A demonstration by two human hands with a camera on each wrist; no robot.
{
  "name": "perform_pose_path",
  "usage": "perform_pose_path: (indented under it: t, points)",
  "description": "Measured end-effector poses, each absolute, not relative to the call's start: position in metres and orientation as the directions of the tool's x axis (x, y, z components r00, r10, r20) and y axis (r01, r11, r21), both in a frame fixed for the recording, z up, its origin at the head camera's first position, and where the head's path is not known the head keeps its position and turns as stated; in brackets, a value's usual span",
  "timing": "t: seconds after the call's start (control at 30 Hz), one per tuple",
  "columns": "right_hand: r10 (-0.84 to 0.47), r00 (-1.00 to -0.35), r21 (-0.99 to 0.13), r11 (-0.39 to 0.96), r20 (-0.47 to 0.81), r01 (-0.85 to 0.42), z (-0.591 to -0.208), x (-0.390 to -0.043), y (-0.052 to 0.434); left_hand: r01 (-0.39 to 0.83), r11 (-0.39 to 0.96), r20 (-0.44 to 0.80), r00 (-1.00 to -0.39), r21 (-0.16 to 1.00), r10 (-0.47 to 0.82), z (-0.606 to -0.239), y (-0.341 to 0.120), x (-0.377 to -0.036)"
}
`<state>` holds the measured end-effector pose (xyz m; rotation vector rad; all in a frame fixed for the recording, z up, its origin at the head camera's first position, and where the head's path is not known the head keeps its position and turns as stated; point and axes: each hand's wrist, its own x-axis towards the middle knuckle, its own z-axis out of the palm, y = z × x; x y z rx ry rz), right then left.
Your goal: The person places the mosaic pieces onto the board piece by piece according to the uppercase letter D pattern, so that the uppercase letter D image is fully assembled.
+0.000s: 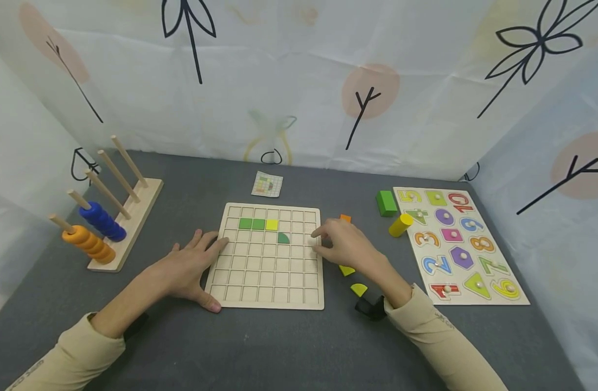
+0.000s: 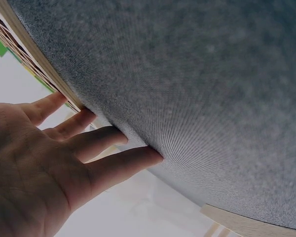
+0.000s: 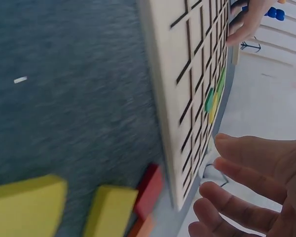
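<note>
A wooden grid board (image 1: pixel 267 279) lies on the grey table. In its upper rows sit two green square tiles (image 1: pixel 252 224), a yellow square tile (image 1: pixel 272 225) and a dark green quarter-circle tile (image 1: pixel 283 238). My left hand (image 1: pixel 189 269) is spread along the board's left edge, thumb near the lower corner, fingertips at the edge and on the tabletop. Over the board's right edge is my right hand (image 1: pixel 348 241), thumb and forefinger apart and nothing between them. Beside and partly beneath it are loose pieces: an orange one (image 1: pixel 345 218), yellow ones (image 1: pixel 359 289) and a red one (image 3: pixel 149 190).
A patterned card (image 1: pixel 267 184) lies behind the board. On the left stands a peg rack (image 1: pixel 147 193) with orange and blue rings. To the right are a green block (image 1: pixel 387 203), a yellow cylinder (image 1: pixel 400 225) and a number puzzle board (image 1: pixel 467 217). Patterned cloth walls surround the table.
</note>
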<state>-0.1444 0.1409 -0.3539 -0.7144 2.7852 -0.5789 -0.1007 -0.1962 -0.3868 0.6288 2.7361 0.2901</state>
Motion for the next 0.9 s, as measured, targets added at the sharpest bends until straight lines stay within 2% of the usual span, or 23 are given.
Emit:
perform_pose_path:
  t: [0.2, 0.43, 0.9]
  points:
    - [-0.491, -0.866, -0.437, 0.801, -0.088, -0.41, -0.36, -0.14, 0.157, 0.389, 0.88, -0.253, -0.854, 0.271, 0.455, -0.387, -0.197, -0.1]
    - [-0.462, -0.876, -0.46, 0.813, -0.135, -0.358, -0.364, -0.134, 0.166, 0.391, 0.878, -0.257, -0.85, 0.277, 0.46, -0.386, -0.197, -0.1]
    - [-0.473, -0.869, -0.449, 0.815, -0.146, -0.368, -0.374, -0.133, 0.172, 0.388, 0.88, -0.253, -0.853, 0.275, 0.455, -0.385, -0.196, -0.099]
